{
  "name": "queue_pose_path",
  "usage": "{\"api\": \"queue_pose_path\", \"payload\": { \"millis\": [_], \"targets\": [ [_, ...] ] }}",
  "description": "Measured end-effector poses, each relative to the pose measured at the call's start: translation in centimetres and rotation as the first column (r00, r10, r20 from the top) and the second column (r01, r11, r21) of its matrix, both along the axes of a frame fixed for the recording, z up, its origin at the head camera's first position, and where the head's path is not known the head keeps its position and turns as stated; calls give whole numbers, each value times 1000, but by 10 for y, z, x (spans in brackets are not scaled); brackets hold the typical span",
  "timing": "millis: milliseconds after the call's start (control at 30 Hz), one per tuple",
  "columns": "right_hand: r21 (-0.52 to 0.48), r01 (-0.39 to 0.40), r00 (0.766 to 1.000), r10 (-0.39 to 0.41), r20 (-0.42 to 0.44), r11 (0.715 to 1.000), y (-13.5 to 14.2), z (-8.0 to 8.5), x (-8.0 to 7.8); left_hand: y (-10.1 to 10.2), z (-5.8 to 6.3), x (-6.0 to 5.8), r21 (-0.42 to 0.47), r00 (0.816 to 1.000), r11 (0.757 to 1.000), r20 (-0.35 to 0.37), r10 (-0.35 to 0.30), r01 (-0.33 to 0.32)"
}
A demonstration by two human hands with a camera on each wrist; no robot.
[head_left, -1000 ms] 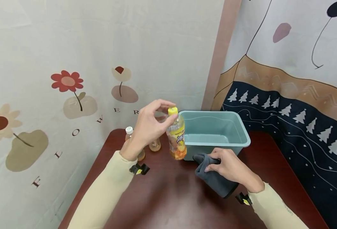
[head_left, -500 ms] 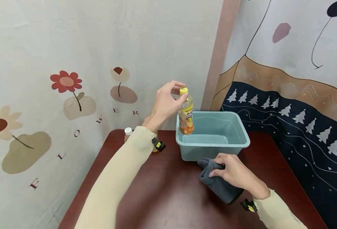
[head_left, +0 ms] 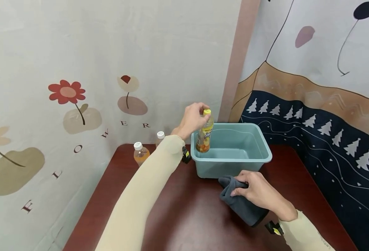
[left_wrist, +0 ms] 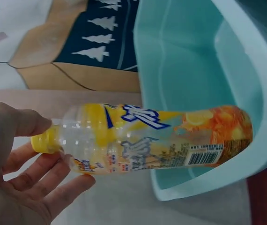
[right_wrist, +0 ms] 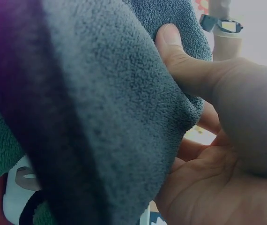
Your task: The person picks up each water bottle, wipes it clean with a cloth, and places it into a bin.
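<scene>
My left hand (head_left: 193,120) pinches the yellow cap of a drink bottle (head_left: 204,137) with a yellow and orange label. In the head view the bottle stands nearly upright within the left end of the pale teal bin (head_left: 231,160). The left wrist view shows thumb and fingers at the cap and neck, with the bottle's base (left_wrist: 236,136) overlapping the bin's inside. My right hand (head_left: 256,190) grips a folded dark grey cloth (head_left: 244,209) in front of the bin. The fuzzy cloth (right_wrist: 119,103) fills much of the right wrist view, held between thumb and fingers.
Two white-capped bottles stand at the back left: one with orange drink (head_left: 141,155), another (head_left: 160,136) partly hidden by the left sleeve. The dark red-brown table (head_left: 184,216) meets a printed curtain (head_left: 172,62) behind and at the right.
My left hand has carried the yellow-capped bottle rightward from beside the bin, up over its rim and then lower into its left end. My right hand with the cloth has shifted slightly right and down.
</scene>
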State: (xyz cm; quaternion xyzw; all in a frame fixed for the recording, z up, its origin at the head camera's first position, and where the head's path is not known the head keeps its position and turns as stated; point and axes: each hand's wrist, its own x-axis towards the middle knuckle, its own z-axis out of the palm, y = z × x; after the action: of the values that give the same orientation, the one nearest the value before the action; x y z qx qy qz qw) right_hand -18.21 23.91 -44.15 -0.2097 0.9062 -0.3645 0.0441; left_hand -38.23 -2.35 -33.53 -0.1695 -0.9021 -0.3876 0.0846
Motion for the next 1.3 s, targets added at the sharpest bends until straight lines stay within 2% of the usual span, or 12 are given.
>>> {"api": "queue_pose_path", "payload": {
  "millis": [200, 433, 600, 733, 767, 967, 1000, 1300],
  "targets": [
    [3, 14, 1000, -14, 10, 1000, 0, -2, 3, 6, -24, -6, -62, 996, 998, 88, 11, -6],
    [8, 13, 1000, -13, 27, 1000, 1, -7, 7, 5, -44, -6, -122, 993, 992, 111, 49, -35],
    [3, 7, 1000, -7, 19, 1000, 1, -9, 8, 1, -50, -8, -119, 986, 990, 138, 92, -75],
    [3, 10, 1000, -10, 5, 1000, 0, -10, 9, -3, -48, -12, -117, 982, 991, 168, 85, -66],
    [0, 9, 1000, -9, 5, 1000, 0, -10, 10, -6, -59, -25, -109, 983, 993, 167, 72, -55],
    [-3, 7, 1000, -7, 9, 1000, 0, -11, 11, -11, -51, -17, -97, 983, 995, 179, 49, -32],
    [0, 9, 1000, -9, 8, 1000, 0, -12, 11, -10, -37, -1, -100, 982, 994, 182, 53, -35],
    [21, 22, 1000, -22, 12, 1000, 1, -15, 11, -34, -18, 27, -46, 997, 998, 64, 39, -36]
  ]
}}
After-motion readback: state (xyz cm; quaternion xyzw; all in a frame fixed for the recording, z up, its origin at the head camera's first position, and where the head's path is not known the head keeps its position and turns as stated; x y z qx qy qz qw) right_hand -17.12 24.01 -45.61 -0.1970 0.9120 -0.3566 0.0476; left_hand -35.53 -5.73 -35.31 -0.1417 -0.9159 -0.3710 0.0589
